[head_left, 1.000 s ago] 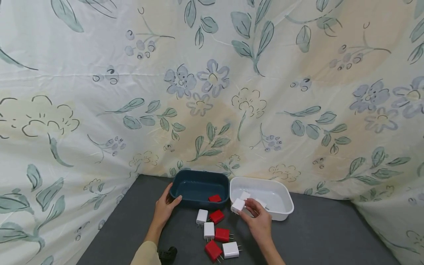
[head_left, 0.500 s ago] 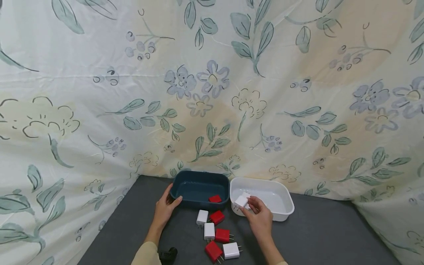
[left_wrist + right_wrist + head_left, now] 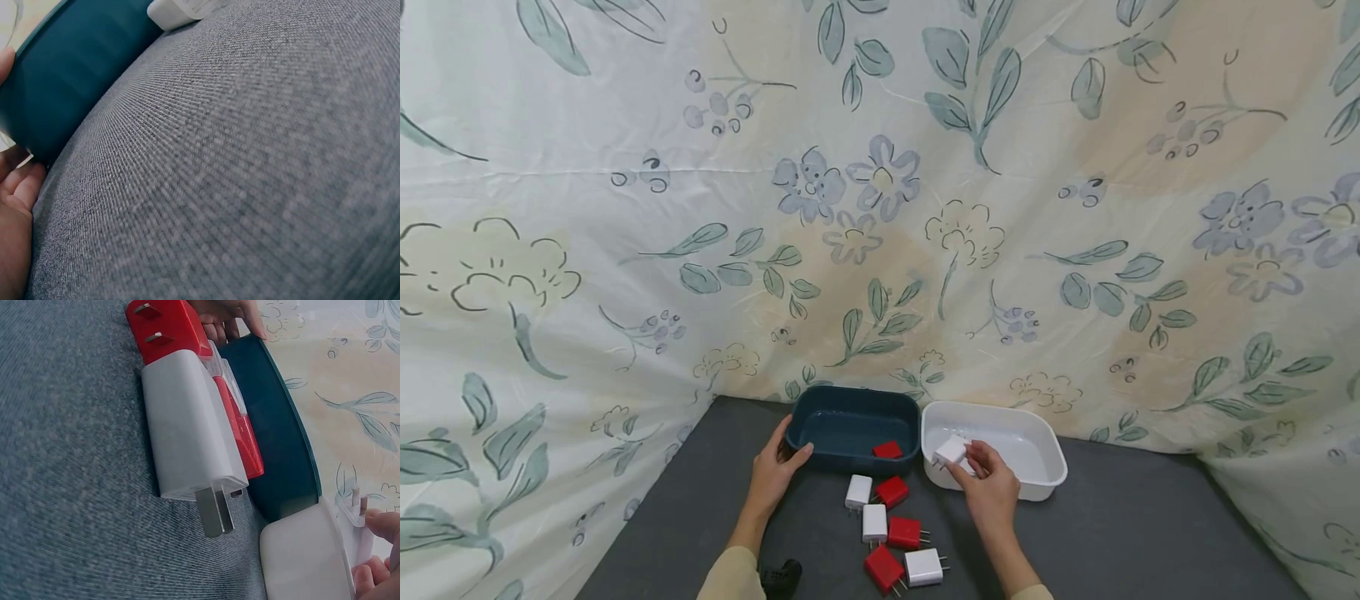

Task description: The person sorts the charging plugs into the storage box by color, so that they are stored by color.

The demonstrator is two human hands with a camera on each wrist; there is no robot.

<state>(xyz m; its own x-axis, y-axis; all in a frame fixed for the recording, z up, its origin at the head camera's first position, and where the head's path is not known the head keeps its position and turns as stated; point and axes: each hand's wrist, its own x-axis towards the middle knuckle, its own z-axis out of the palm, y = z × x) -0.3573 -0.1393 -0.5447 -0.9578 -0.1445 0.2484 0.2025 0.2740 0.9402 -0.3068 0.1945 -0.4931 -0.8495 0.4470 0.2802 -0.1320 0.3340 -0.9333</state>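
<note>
Currently, a white plug (image 3: 951, 450) sits pinched between the thumb and fingers of the right hand (image 3: 994, 490), over the left part of the white bin (image 3: 1051, 482). It is a small, smooth block with rounded edges, tilted, its metal prongs pointing leftward; the fingers cover its right end. What lies beneath it in the bin is hard to make out.

The left hand (image 3: 771, 477) grips the left end of the blue bin (image 3: 842, 460), thumb at the near rim. Both bins are glossy, round-cornered and shallow, standing side by side, and a red plug (image 3: 887, 450) lies in the blue one's near right corner.

Before the bins, loose plugs are strewn close together. A white block (image 3: 858, 492) lies beside a red block (image 3: 892, 492); nearer the person are a second white block (image 3: 874, 524) and a second red block (image 3: 904, 532), then a third red block (image 3: 883, 568) and a third white block (image 3: 923, 567). The right wrist view shows this last one's flat metal prongs.

Ribbed grey cloth (image 3: 1112, 533) covers the table. A creased curtain (image 3: 880, 108) printed with leaves and flowers hangs behind. By the left cream sleeve (image 3: 732, 577) shows a black object (image 3: 782, 577), partly hidden.
</note>
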